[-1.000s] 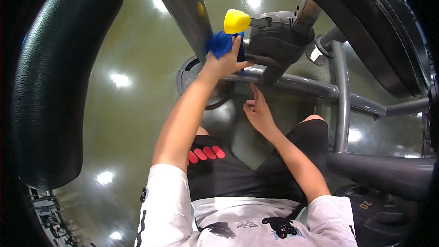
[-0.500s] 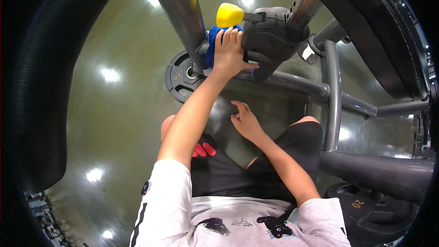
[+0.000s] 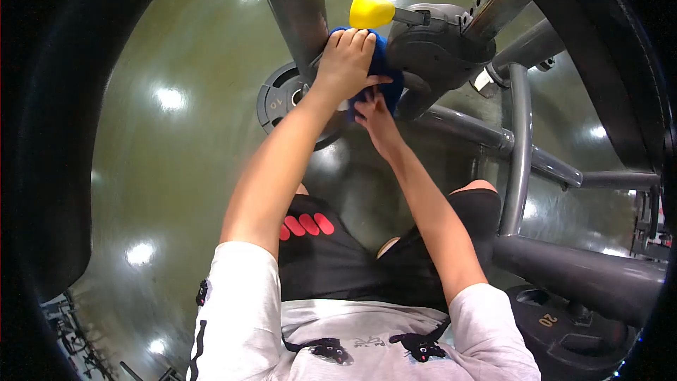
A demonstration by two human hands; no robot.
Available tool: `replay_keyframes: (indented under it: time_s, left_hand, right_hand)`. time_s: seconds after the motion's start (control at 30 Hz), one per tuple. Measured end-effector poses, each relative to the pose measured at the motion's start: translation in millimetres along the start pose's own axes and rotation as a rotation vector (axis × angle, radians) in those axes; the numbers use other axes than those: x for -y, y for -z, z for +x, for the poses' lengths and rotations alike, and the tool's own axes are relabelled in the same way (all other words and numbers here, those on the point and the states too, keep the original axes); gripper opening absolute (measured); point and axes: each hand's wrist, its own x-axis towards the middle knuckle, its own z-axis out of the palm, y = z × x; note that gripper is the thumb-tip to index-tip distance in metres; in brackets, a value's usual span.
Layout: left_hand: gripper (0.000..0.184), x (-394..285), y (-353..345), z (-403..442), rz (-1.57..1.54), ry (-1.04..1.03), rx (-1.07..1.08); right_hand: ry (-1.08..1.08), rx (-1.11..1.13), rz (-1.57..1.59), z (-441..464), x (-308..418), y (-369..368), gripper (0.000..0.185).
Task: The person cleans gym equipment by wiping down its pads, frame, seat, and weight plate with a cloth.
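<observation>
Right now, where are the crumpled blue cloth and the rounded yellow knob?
Crumpled blue cloth [image 3: 386, 63], head view: its exposed right side.
Rounded yellow knob [image 3: 371, 10], head view: its visible middle.

I find the hands [image 3: 344, 63] hemmed in between a thick grey post [image 3: 293, 7] on the left and a dark housing [image 3: 441, 39] on the right, a yellow knob [image 3: 371, 10] standing just beyond them. A metal tube [image 3: 469, 128] obstructs the right; open floor [image 3: 176, 162] affords passage between weight plate [image 3: 271, 104] and black pad [image 3: 63, 190].
</observation>
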Motion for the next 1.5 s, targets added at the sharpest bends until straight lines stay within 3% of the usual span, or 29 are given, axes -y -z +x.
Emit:
replay_keyframes:
  time_s: [0.13,0.2,0.23,0.27,0.33,0.37,0.4,0.47,0.57,0.67,0.73,0.77,1.0,1.1,1.17,1.3,1.37,1.4,1.5]
  left_hand:
    - [0.089,-24.5,-7.0,-0.8,0.018,0.139,-0.146]
    - [0.09,-45.4,-9.9,0.0,-0.01,0.197,-0.16]
    - [0.089,-59.6,-13.8,-1.4,-0.004,0.335,-0.142]
    - [0.087,-72.2,-15.4,3.0,0.004,0.465,-0.127]
    - [0.086,-81.7,-28.5,3.4,0.051,0.514,-0.102]
    - [0.084,-82.3,-33.8,1.0,0.047,0.5,-0.155]
    - [0.083,-81.8,-34.9,0.4,0.044,0.484,-0.211]
    - [0.08,-71.0,-28.4,2.7,0.008,0.417,-0.214]
    - [0.072,-52.5,-17.8,0.7,-0.059,0.297,-0.213]
    - [0.06,-27.8,-11.1,7.8,-0.046,0.198,-0.292]
    - [0.055,-12.9,-7.2,9.3,-0.058,0.203,-0.095]
    - [0.053,-8.5,-5.6,9.7,-0.067,0.198,-0.135]
    - [0.056,-12.6,-13.1,-5.3,-0.097,0.15,-0.24]
    - [0.067,-24.8,-10.5,-26.9,-0.034,0.182,-0.275]
    - [0.077,-28.9,-11.3,-39.7,-0.059,0.23,-0.176]
    - [0.073,-50.5,-16.2,-60.7,-0.053,0.313,-0.157]
    - [0.069,-64.2,-24.4,-71.9,-0.085,0.416,-0.18]
    - [0.069,-69.2,-31.2,-77.1,-0.082,0.417,-0.183]
    - [0.061,-77.9,-46.4,-85.8,-0.375,0.609,0.006]
  right_hand:
    - [0.104,0.103,0.083,2.8,-1.1,1.2,0.072]
    - [0.328,-0.065,0.107,-15.7,-13.1,-5.4,0.076]
    - [0.493,-0.122,0.045,-13.2,-23.1,-3.3,0.083]
    - [0.492,-0.12,0.035,-13.5,-29.0,3.7,0.083]
    - [0.625,-0.244,-0.221,-29.3,-24.7,10.6,0.084]
    - [0.717,-0.361,-0.546,-33.5,-23.1,16.7,0.085]
    - [0.717,-0.359,-0.551,-37.8,-17.7,22.2,0.085]
    - [0.762,-0.451,-1.012,-44.9,0.3,28.5,0.085]
    - [0.632,-0.44,-1.267,-50.5,14.8,28.0,0.083]
    - [0.694,-0.385,-1.363,-48.7,22.7,38.9,0.081]
    - [0.719,-0.384,-1.415,-46.5,25.9,40.0,0.081]
    - [0.745,-0.384,-1.461,-44.9,27.3,39.8,0.081]
    - [0.674,-0.399,-1.39,-36.9,33.5,17.0,0.082]
    - [0.66,-0.401,-1.443,-34.2,28.3,22.3,0.083]
    - [0.719,-0.371,-1.498,-36.0,21.6,28.9,0.077]
    - [0.732,-0.309,-1.53,-48.6,5.4,39.2,0.078]
    - [0.533,-0.256,-1.36,-57.1,-6.2,44.8,0.082]
    - [0.538,-0.255,-1.36,-57.4,-12.6,49.9,0.082]
    - [0.555,-0.344,-1.279,-56.8,-20.6,63.3,0.082]
